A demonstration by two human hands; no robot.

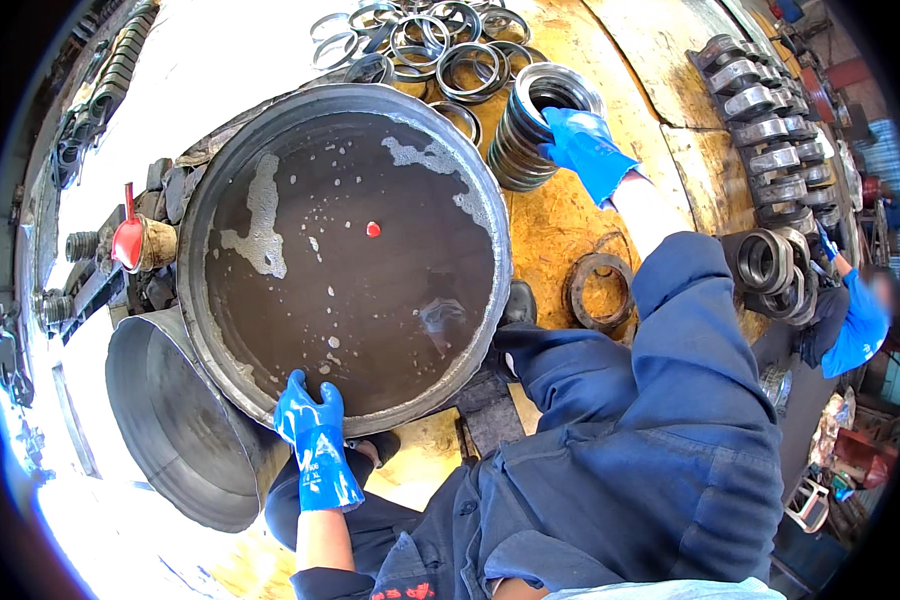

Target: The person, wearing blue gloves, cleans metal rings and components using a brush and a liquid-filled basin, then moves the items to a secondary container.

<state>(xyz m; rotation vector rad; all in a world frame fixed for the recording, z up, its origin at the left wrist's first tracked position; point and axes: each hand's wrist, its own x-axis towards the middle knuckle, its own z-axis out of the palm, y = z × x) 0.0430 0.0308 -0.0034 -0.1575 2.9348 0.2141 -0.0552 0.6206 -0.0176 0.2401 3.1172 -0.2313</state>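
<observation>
My right hand [587,150], in a blue rubber glove, closes on the near right edge of the top metal ring [562,84] of a tall stack. The lower rings [520,150] of that stack are dark and ribbed on the outside. At the near edge of a large round metal basin [499,215], my gloved left hand [312,415] rests on the rim with thumb and finger apart, holding nothing. Murky brown liquid [370,300] with patches of foam fills the basin. A small red object [373,229] shows on the liquid's surface.
Loose metal rings [470,70] lie heaped behind the basin. A flat dark ring [600,290] lies right of it. An empty metal drum [185,420] leans at the left, near a red-handled scoop [130,238]. Rows of metal parts [770,130] and another person [858,315] are at right.
</observation>
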